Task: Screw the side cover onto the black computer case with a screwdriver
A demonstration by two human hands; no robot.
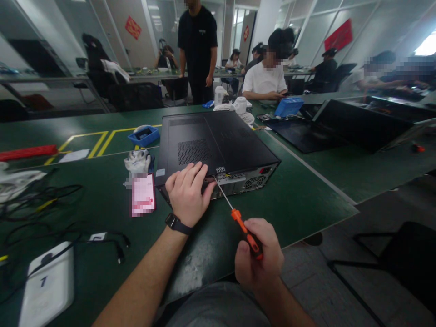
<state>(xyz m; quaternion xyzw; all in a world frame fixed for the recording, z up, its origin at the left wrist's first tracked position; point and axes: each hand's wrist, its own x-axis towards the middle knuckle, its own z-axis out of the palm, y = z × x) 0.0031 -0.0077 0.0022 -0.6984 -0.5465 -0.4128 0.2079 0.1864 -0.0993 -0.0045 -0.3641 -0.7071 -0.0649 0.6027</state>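
A black desktop computer case lies flat on the green table, its rear panel facing me. My left hand rests on the case's near edge, fingers curled over the corner, a dark watch on the wrist. My right hand is closed around the orange handle of a screwdriver. The thin metal shaft points up and left, its tip at the rear panel close to my left fingers.
Left of the case lie a phone, a white glove, a blue tray, black cables and a white device. A second opened case lies to the right. People sit and stand behind. The table edge runs near my right hand.
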